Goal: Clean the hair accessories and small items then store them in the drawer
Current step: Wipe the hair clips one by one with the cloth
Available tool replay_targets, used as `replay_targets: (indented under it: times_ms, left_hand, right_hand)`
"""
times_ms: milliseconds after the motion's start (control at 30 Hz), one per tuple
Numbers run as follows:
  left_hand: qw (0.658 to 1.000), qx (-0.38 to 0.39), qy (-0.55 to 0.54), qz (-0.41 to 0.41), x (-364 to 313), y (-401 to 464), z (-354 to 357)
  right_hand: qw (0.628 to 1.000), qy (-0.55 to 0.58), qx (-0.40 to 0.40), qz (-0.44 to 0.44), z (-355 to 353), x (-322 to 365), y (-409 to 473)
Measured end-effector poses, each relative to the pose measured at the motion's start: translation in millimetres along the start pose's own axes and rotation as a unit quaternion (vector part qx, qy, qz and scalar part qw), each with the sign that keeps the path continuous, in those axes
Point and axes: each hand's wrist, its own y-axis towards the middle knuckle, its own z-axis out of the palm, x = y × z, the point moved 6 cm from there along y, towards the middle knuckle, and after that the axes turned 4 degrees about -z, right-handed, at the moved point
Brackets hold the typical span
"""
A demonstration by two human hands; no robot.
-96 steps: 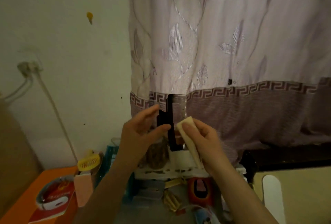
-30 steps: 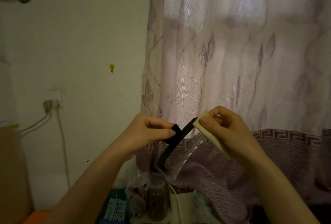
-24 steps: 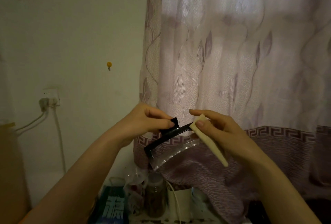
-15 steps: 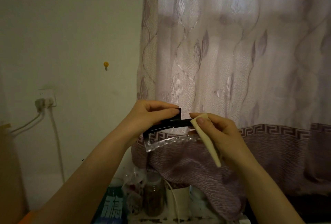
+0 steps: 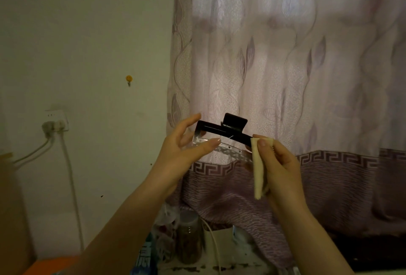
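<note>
Behind your hands hang one mauve curtain (image 5: 285,77) with a key-pattern band and a pale wall carrying one socket (image 5: 56,118) with two plugs and one yellow hook (image 5: 129,78). You hold one hair claw clip (image 5: 222,131), black above and clear below, raised level before the curtain. Your left hand (image 5: 186,149) has let go of the black top it pinched half a second ago; its fingers now spread loosely, thumb on the clear part. Your right hand (image 5: 276,160) pinches one folded cream cloth (image 5: 259,165) round the clip's right end. Two jars (image 5: 189,237) stand below; the blue pack's writing is unreadable.
</note>
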Motion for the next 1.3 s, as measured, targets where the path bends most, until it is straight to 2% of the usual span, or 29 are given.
replay_targets:
  times_ms: [133,333,667,933,1300]
  left_hand:
    - [0.998,-0.009,-0.064,0.023,4.0,-6.5,5.5]
    - [0.998,0.005,-0.06,0.014,13.1,-3.0,-2.5]
    - [0.997,0.073,0.002,0.01,21.4,-4.5,5.2]
    - [0.995,0.096,0.031,0.013,27.3,-4.5,7.1]
    - [0.99,0.127,0.052,0.012,25.8,-5.9,12.4]
  right_hand:
    - [0.999,0.035,-0.004,0.036,1.0,-11.3,-3.8]
    - [0.999,0.002,0.013,0.047,-6.8,-16.4,-5.6]
    - [0.996,-0.023,0.089,-0.021,0.1,-7.6,-2.1]
    - [0.979,-0.159,0.079,-0.106,-4.6,-11.3,-1.5]
    - [0.973,-0.182,0.069,-0.124,-1.3,-8.4,-1.3]
